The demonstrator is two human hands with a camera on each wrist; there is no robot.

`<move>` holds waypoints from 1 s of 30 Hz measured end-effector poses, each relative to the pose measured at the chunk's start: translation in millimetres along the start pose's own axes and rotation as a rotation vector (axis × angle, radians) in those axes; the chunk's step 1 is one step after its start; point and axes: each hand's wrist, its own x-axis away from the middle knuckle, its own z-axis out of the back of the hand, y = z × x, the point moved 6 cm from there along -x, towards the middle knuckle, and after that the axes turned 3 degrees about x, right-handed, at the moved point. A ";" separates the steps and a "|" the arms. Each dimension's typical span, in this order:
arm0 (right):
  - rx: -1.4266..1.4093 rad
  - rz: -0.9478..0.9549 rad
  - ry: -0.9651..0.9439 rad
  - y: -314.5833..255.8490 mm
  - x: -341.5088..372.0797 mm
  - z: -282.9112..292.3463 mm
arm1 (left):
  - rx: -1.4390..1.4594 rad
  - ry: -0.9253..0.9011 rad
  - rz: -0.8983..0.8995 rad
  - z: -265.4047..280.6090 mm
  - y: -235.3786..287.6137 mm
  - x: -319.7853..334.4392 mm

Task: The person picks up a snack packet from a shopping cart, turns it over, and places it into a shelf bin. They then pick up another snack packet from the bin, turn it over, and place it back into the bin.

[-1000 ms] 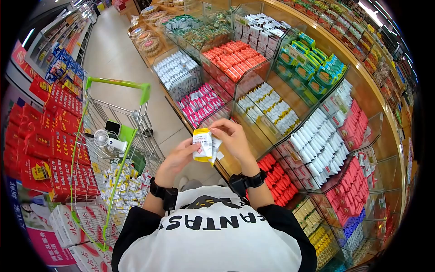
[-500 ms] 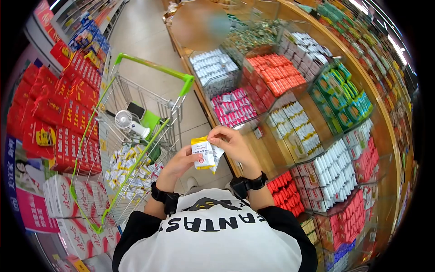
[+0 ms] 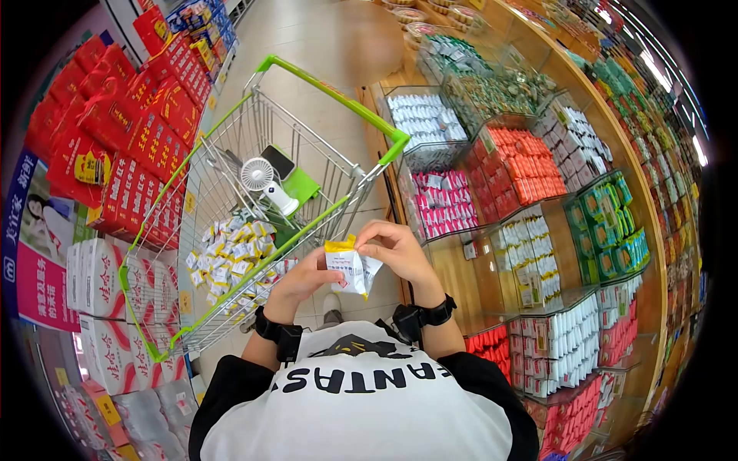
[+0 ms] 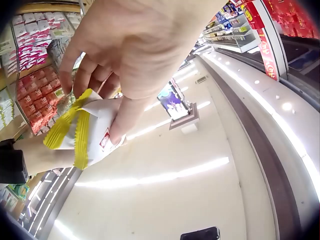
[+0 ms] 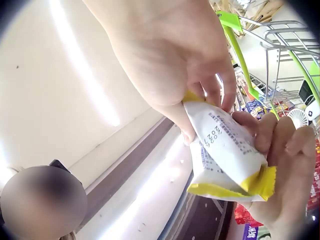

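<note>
In front of the chest, both hands hold small white snack packets with yellow crimped ends (image 3: 350, 270). My left hand (image 3: 302, 276) grips them from the left, its thumb lying across the front of the white wrapper. From the other side my right hand (image 3: 396, 250) pinches the yellow top end between thumb and fingers. Two packets overlap in the right wrist view, the nearer one (image 5: 225, 142) showing printed text and a date code, the other (image 5: 205, 170) partly behind it. The left wrist view shows two yellow ends (image 4: 81, 142) side by side below the left hand's fingers.
A shopping cart (image 3: 332, 94) stands close on the left, containing many similar yellow-and-white packets (image 3: 234, 253), a small white fan (image 3: 269, 184) and a dark phone (image 3: 278, 163). Clear-walled snack bins (image 3: 530, 257) line the right. Red boxed goods (image 3: 138, 154) are stacked beyond the cart.
The head view has swung, so the cart and bins appear farther right. Both hands keep hold of the packets, whose yellow top now faces more upward in the head view.
</note>
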 end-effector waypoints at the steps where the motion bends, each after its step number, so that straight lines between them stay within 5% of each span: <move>1: -0.002 -0.005 -0.012 1.2 -4.4 -5.4 | -0.011 0.028 -0.029 5.0 3.3 2.4; 3: -0.036 -0.004 0.113 -1.0 -15.4 -8.7 | 0.042 0.047 -0.071 13.9 9.4 5.7; 14: 0.233 -0.219 0.014 27.9 -46.8 -45.5 | -0.073 0.289 -0.285 54.1 55.6 21.5; 18: 0.316 -0.206 -0.002 33.3 -60.1 -55.8 | -0.198 0.290 -0.289 70.5 57.6 25.5; 20: 0.384 -0.194 -0.017 39.0 -66.6 -61.3 | -0.495 0.315 -0.204 85.4 54.1 29.5; 30: 0.509 -0.142 -0.222 55.0 -101.5 -108.0 | -0.664 0.472 -0.125 125.2 65.7 70.9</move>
